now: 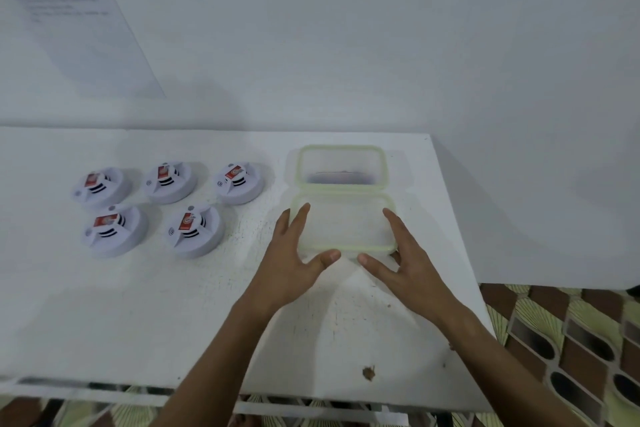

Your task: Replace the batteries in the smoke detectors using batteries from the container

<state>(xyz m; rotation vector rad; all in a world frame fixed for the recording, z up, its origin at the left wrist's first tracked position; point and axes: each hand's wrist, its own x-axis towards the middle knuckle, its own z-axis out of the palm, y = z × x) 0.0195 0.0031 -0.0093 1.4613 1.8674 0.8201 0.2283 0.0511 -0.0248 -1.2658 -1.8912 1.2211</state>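
Note:
Several white round smoke detectors with red labels lie in two rows on the left half of the white table. At the right stands a clear container with a pale green rim, open, with dark batteries dimly visible inside. Its clear lid lies flat just in front of it. My left hand rests against the lid's left edge and my right hand against its right edge. The fingers of both are straight and the thumbs touch the lid's near edge.
A white wall rises behind the table, with a sheet of paper on it at the upper left. The table's right edge is close to the container, with patterned floor beyond. A brown stain marks the near table edge.

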